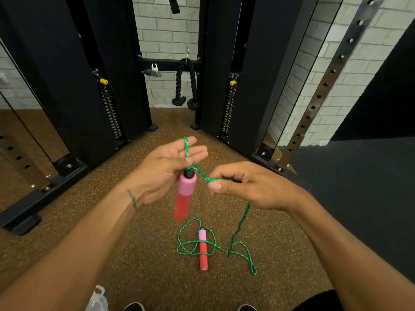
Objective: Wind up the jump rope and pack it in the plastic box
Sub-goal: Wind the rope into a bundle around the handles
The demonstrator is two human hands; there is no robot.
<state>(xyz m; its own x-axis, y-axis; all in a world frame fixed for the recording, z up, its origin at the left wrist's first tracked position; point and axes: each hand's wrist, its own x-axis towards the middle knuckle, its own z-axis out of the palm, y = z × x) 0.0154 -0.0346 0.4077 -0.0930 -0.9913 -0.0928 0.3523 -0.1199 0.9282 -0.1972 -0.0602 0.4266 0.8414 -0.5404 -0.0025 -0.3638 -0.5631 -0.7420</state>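
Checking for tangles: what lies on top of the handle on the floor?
A loop of rope crosses over the handle near its middle. Whether rope also runs underneath is hidden.

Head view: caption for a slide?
Left hand holds rope, handle dangling; right hand pinches it; second handle on floor.

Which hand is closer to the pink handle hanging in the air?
Left. The left hand sits at the top of the hanging handle; the right hand pinches the green rope off to its side.

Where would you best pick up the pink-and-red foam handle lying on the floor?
The pink-and-red foam handle lies flat, pointing away; green braided rope loops cross its middle. Come from above and pinch the bare red near end across its width.
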